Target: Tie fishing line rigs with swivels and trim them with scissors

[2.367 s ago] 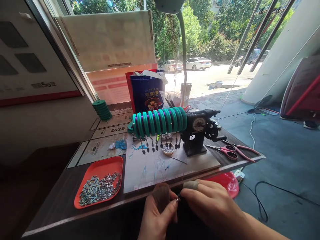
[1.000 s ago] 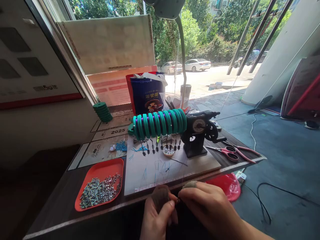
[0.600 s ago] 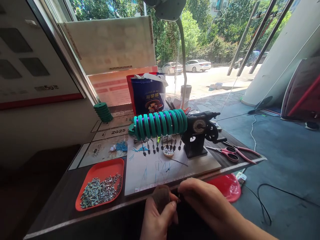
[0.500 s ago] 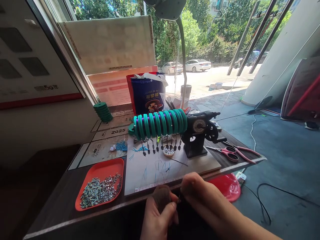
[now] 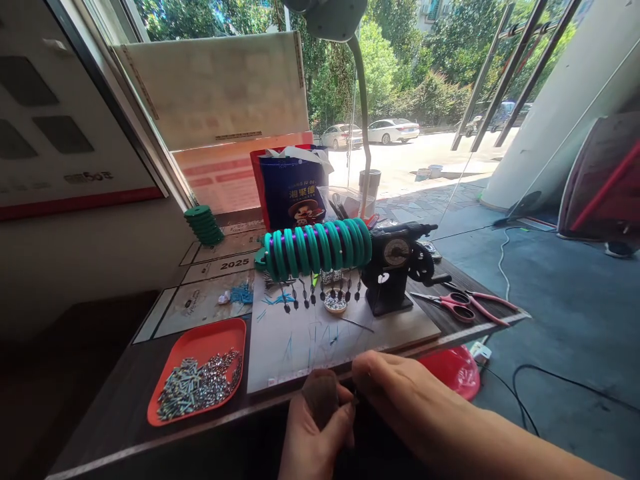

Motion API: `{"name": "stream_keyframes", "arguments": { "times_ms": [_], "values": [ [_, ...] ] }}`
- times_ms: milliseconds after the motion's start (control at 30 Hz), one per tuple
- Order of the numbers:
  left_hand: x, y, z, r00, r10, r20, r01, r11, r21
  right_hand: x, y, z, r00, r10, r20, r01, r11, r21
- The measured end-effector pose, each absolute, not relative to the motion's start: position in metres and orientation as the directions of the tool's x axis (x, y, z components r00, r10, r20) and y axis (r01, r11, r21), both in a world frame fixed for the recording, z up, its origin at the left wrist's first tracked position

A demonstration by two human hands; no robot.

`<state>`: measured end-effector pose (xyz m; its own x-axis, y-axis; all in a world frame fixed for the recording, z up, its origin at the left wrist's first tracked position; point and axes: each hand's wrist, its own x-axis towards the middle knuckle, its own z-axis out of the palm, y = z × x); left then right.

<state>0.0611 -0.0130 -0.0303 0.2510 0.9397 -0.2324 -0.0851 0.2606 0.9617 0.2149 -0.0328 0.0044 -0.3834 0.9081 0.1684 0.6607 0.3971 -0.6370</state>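
Observation:
Low in front of the table's edge, my left hand (image 5: 317,420) is closed, thumb pressed against the bent index finger. A tiny dark thing shows at its fingertips, too small to name. My right hand (image 5: 387,383) is beside it, fingers curled down and nearly touching the left fingertips; what it grips is hidden. Beyond them a black hand-crank winder (image 5: 393,267) carries a green ringed spool (image 5: 317,248), with several dark small pieces hanging below it on short lines. Under the spool sits a round dish (image 5: 335,302) of small silvery beads. A thin metal rod (image 5: 357,325) lies near it.
An orange tray (image 5: 207,328) at left holds many small metal parts. Pink-handled scissors (image 5: 457,308) and pliers (image 5: 493,307) lie at right. A second green spool (image 5: 204,225), a blue bag (image 5: 293,190) and a lamp neck (image 5: 363,100) stand behind.
My right hand has moved slightly left, closer to my left fingertips. The left hand keeps its pinch almost in place. The whole view has shifted a little.

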Motion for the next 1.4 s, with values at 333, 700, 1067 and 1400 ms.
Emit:
{"name": "stream_keyframes", "arguments": {
  "times_ms": [333, 700, 1067, 1400],
  "values": [
    [0.063, -0.011, -0.032, 0.288, 0.939, -0.187, -0.138, 0.234, 0.962, 0.215, -0.028, 0.019, -0.491, 0.868, 0.074, 0.710, 0.448, -0.544],
    [0.061, -0.012, -0.029, 0.240, 0.955, -0.173, -0.121, 0.206, 0.971, 0.210, -0.025, -0.003, -0.466, 0.797, 0.384, 0.682, 0.600, -0.417],
    [0.063, -0.015, -0.030, 0.170, 0.959, -0.228, -0.168, 0.256, 0.952, 0.198, -0.036, -0.035, 0.037, 0.952, 0.303, 0.353, 0.271, -0.896],
    [0.059, -0.013, -0.027, 0.264, 0.914, -0.307, -0.074, 0.336, 0.939, 0.206, -0.027, -0.033, -0.057, 0.981, 0.188, 0.276, 0.196, -0.941]
  ]
}}
